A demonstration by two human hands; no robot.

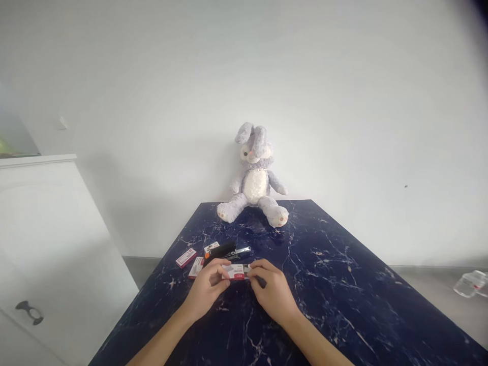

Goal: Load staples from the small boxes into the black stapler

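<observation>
Between my hands is a small red-and-white staple box (233,272), held level just above the table. My left hand (208,284) grips its left end between thumb and fingers. At the box's right end, the fingers of my right hand (270,284) are pinched together on what looks like its open end; the exact hold is partly hidden. Just behind lies a black stapler (224,250) with an orange part and a silver metal strip showing at its right. Another red-and-white box (196,267) lies left of my left hand, partly covered by it.
A pink-and-white box (186,258) and a small white box (211,247) lie near the stapler. A grey plush rabbit (255,185) sits at the far edge of the dark blue marbled table (324,305). A white cabinet (49,229) stands left; a clear plastic bottle (470,283) lies at right.
</observation>
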